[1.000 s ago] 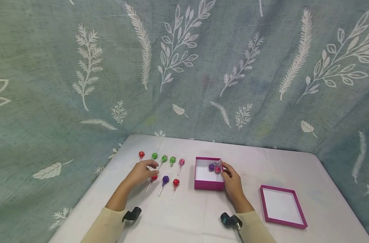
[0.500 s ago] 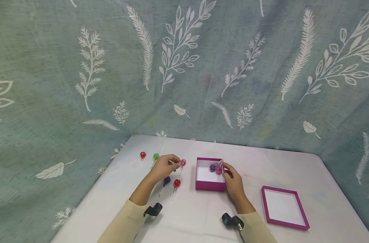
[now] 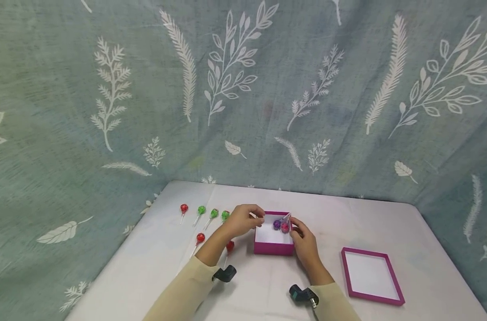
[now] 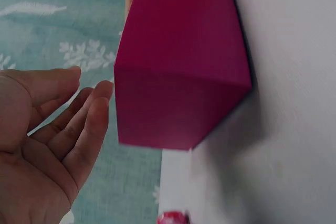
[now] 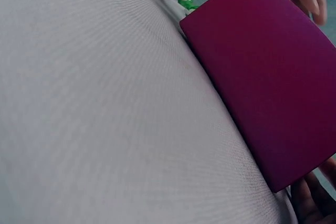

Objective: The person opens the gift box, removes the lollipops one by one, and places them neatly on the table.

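Observation:
A magenta box (image 3: 273,248) with a white inside stands on the table, a purple lollipop (image 3: 277,224) and a pink lollipop (image 3: 285,228) lying by its right wall. My left hand (image 3: 243,219) hovers at the box's left wall, its fingertips near the rim. In the left wrist view, no object shows between the parted fingers and thumb of that hand (image 4: 50,135). My right hand (image 3: 305,240) touches the box's right wall from outside with fingers and thumb. The right wrist view catches only part of its fingers (image 5: 310,198) beside the box's side.
Left of the box lie several lollipops: a red one (image 3: 184,208), green ones such as this green lollipop (image 3: 201,209), and further red ones, including a red lollipop (image 3: 200,237). My left arm covers some. A magenta-rimmed lid (image 3: 373,276) lies at the right. Patterned cloth (image 3: 243,111) hangs behind.
My left hand has swept right, from above the lollipops to the box's left rim. The right hand has stayed against the box, and the same two lollipops lie inside.

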A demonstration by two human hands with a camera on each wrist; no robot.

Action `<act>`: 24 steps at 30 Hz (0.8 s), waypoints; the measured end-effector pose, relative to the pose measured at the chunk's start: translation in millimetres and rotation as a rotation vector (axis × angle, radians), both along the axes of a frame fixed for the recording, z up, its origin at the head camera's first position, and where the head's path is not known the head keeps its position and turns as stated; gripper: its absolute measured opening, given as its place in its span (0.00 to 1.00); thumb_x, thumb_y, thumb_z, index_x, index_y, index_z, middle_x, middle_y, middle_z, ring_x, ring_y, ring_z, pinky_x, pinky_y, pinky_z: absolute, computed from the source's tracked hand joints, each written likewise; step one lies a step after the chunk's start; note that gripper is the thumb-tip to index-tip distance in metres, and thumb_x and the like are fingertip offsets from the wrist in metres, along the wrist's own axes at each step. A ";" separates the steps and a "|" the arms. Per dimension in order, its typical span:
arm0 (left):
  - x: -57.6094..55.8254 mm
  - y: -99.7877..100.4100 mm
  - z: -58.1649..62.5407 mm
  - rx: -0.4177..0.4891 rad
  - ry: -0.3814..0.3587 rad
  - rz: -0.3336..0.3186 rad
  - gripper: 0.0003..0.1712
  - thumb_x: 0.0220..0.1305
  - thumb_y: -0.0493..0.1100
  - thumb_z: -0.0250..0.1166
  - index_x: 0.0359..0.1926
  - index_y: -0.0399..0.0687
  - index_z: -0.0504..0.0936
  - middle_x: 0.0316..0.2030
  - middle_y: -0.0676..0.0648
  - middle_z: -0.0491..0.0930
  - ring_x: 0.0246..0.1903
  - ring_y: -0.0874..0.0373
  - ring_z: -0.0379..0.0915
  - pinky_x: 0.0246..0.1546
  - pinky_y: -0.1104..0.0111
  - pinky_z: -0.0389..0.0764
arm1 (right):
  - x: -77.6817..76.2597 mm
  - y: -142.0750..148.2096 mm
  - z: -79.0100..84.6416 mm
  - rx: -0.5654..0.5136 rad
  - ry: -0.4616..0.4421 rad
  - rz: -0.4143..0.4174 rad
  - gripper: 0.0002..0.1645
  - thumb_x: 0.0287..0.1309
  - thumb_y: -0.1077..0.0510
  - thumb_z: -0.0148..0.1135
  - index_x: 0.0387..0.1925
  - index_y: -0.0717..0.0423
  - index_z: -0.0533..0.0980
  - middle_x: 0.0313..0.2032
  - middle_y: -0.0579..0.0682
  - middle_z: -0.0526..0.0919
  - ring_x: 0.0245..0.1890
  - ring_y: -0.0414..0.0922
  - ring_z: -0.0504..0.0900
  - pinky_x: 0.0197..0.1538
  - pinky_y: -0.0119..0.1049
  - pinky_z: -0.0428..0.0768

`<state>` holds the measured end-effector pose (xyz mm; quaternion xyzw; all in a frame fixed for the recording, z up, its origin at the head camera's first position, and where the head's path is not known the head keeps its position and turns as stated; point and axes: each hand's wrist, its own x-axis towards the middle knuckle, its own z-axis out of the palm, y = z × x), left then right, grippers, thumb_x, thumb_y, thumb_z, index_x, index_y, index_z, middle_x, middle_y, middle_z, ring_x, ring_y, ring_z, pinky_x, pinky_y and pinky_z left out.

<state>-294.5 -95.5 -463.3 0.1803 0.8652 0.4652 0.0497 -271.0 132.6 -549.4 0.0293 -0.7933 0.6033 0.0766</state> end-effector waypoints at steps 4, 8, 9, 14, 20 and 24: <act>-4.5 12.2 2.0 -0.082 -0.009 -0.009 0.12 0.64 0.41 0.66 0.48 0.44 0.83 0.37 0.53 0.82 0.32 0.61 0.80 0.34 0.67 0.80 | -0.2 -2.3 -1.4 0.000 0.009 -0.008 0.26 0.63 0.59 0.51 0.62 0.44 0.74 0.61 0.47 0.75 0.57 0.49 0.74 0.60 0.51 0.70; -11.0 25.1 3.6 -0.176 -0.026 -0.006 0.15 0.64 0.41 0.66 0.50 0.42 0.83 0.37 0.54 0.82 0.31 0.60 0.80 0.32 0.65 0.79 | -0.7 -3.6 -2.3 0.006 0.020 -0.007 0.26 0.63 0.60 0.52 0.62 0.44 0.74 0.61 0.47 0.75 0.56 0.49 0.75 0.58 0.51 0.72; -12.7 28.9 3.5 -0.193 -0.034 -0.005 0.15 0.63 0.40 0.66 0.50 0.42 0.83 0.37 0.54 0.82 0.30 0.61 0.80 0.31 0.65 0.79 | -0.7 -3.6 -2.5 0.009 0.023 -0.007 0.26 0.63 0.60 0.52 0.62 0.44 0.74 0.61 0.47 0.75 0.55 0.49 0.76 0.57 0.51 0.72; -20.7 48.8 2.7 -0.258 -0.058 -0.019 0.16 0.61 0.38 0.68 0.50 0.41 0.83 0.41 0.49 0.83 0.29 0.60 0.79 0.29 0.69 0.79 | -1.5 -1.2 -2.8 0.014 0.036 -0.008 0.26 0.63 0.61 0.52 0.62 0.45 0.74 0.60 0.47 0.75 0.54 0.48 0.76 0.55 0.49 0.73; -21.2 63.4 -2.6 -0.365 -0.095 -0.037 0.20 0.59 0.40 0.70 0.53 0.39 0.82 0.42 0.47 0.84 0.28 0.61 0.76 0.31 0.69 0.78 | 1.6 1.8 -3.1 -0.003 0.029 -0.008 0.26 0.63 0.62 0.52 0.62 0.46 0.74 0.61 0.49 0.75 0.58 0.51 0.75 0.60 0.52 0.70; -21.8 66.8 -6.5 -0.395 -0.105 -0.063 0.16 0.60 0.40 0.70 0.49 0.41 0.84 0.34 0.50 0.83 0.27 0.58 0.79 0.28 0.69 0.77 | 0.7 1.0 -2.7 -0.002 0.033 0.004 0.27 0.63 0.61 0.52 0.63 0.45 0.74 0.61 0.48 0.75 0.57 0.50 0.76 0.58 0.52 0.71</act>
